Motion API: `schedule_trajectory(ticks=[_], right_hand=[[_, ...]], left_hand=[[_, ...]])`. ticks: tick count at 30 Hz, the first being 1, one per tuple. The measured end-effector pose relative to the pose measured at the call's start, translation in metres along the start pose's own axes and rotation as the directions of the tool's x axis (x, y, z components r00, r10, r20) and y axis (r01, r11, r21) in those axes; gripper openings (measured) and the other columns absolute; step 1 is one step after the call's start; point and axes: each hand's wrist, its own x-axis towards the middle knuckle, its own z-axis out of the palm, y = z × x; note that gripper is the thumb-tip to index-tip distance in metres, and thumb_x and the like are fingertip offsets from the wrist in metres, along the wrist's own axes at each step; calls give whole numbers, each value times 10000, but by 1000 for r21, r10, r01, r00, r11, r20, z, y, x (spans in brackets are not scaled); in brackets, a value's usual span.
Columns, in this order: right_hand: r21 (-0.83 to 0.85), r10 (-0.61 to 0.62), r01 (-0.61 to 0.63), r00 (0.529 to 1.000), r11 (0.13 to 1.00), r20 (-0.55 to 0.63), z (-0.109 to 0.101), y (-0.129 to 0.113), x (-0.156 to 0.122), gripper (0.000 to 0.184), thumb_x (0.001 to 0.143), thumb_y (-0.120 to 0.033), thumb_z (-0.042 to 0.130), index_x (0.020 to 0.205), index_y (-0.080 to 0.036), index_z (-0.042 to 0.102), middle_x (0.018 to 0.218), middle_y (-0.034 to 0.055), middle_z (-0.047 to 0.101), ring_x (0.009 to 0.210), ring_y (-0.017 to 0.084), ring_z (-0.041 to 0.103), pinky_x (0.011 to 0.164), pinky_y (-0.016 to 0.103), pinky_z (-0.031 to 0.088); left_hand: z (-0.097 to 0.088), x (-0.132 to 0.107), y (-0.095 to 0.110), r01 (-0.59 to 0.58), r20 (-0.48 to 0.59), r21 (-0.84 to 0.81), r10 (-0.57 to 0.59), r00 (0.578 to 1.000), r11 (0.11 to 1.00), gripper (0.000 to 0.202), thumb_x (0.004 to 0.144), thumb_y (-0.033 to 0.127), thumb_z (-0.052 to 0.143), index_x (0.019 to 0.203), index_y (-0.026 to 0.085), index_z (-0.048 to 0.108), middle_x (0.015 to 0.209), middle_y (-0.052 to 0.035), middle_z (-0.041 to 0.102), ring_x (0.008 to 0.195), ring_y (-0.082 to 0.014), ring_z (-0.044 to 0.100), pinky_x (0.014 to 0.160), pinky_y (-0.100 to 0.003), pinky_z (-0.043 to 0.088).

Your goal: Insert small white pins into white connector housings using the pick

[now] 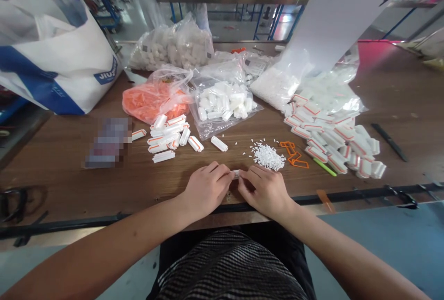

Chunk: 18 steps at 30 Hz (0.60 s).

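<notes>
Between my two hands, near the table's front edge, is a small white plastic part (pixel 236 174). My left hand (pixel 208 188) is closed on its left end and my right hand (pixel 265 189) pinches its right end; the fingers hide most of it. Just beyond my right hand lies a heap of tiny white pellets (pixel 268 156). Several thin orange frames (pixel 296 160) lie to the right of the heap. A single white part (pixel 219 143) rests on the table ahead of my left hand, beside a pile of white parts with orange strips (pixel 169 135).
A larger pile of orange-edged white parts (pixel 333 138) lies right, with a green stick (pixel 325 167) and a dark flat tool (pixel 389 141) nearby. Bags of orange pieces (pixel 156 98) and white parts (pixel 225 101) stand behind. A big white-and-blue bag (pixel 69 68) is left, near a blurred-out object (pixel 108 142).
</notes>
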Motion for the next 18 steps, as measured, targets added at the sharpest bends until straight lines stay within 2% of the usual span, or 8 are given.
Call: schedule_trajectory(ticks=[6,10,18], right_hand=[[-55,-91,87,993,995,-76,4,2,-5,186,900,-187,539,843,-135,708,622,23,649,569,125,568,536,256,413],[-1,-86,87,990,996,-116,4,4,-6,159,891,-192,565,876,-121,706,638,29,656,585,138,588,558,260,436],[-39,-90,85,987,996,-134,3,4,-8,141,887,-187,582,890,-122,708,612,19,631,555,142,568,528,275,403]], left_hand=[[3,-2,-2,14,-53,-27,-16,998,1000,176,976,218,494,991,163,660,894,-25,667,805,-171,578,688,-312,494],[5,-3,-2,29,-69,-31,-31,997,999,169,973,233,505,1004,181,664,905,-17,681,800,-168,594,689,-310,490],[6,-6,-1,71,-50,-83,-76,996,994,171,974,241,497,1010,174,650,927,-28,686,816,-173,613,717,-304,514]])
